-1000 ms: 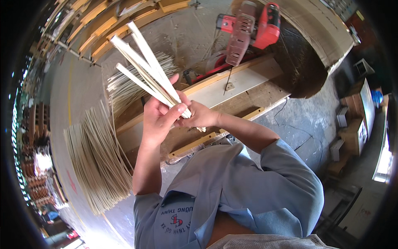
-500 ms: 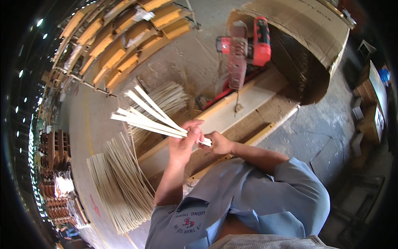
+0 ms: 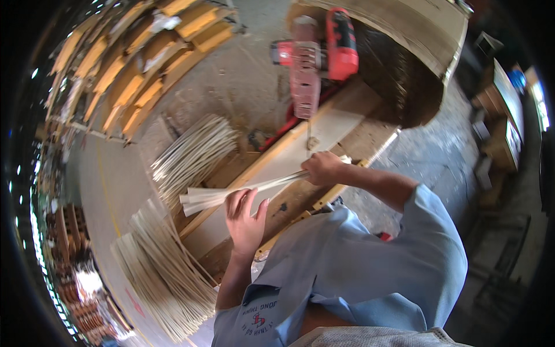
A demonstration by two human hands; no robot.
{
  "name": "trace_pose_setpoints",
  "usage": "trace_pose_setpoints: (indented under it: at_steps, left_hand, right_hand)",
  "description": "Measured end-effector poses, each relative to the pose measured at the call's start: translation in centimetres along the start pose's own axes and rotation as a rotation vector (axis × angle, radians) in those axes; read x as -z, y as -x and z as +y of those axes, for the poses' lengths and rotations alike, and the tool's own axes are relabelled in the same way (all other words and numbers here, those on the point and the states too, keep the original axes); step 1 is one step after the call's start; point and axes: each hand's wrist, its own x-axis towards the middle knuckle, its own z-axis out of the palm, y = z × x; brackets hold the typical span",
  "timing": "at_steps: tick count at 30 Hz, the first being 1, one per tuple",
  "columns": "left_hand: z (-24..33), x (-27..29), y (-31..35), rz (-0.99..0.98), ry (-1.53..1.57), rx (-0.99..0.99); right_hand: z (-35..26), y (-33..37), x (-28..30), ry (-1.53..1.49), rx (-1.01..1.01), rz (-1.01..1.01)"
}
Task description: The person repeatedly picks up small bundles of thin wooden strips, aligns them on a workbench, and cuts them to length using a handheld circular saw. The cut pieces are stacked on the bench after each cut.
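Observation:
A small bunch of thin pale strips (image 3: pixel 269 184) lies slantwise across a workbench (image 3: pixel 277 215). My right hand (image 3: pixel 324 168) is closed round the bunch near its right end, where short tips stick out past the fist. Toward the other end, my left hand (image 3: pixel 245 220) is held against the near side of the strips, its fingers extended and its thumb apart. The strips fan slightly beyond the left fingertips. Left of the bench lies a large pile of similar strips (image 3: pixel 165 277), and a second pile (image 3: pixel 196 153) rests farther back.
A red and black power tool (image 3: pixel 341 49) stands over the far part of the bench, with a thin rod pointing down. Behind it is a big open cardboard box (image 3: pixel 404 23). Racks of wooden parts (image 3: pixel 127 87) stand at far left, boxes (image 3: pixel 503 144) at right.
My right hand has moved right and up with the strips, away from the left. My left hand has loosened its grip and dropped a little. The bunch now lies flatter, and the view has shifted.

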Motion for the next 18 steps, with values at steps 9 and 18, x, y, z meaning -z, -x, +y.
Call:
trace_pose_setpoints:
  at_steps: [9,18]
  left_hand:
    - [-5.4,-2.7,2.5,-0.528,-0.266,0.044]
    - [-8.6,-3.9,1.6,-0.711,0.178,0.385]
  right_hand:
    - [0.7,-0.8,2.4,0.047,0.151,-0.104]
    - [-2.6,0.2,-1.4,0.122,0.388,0.828]
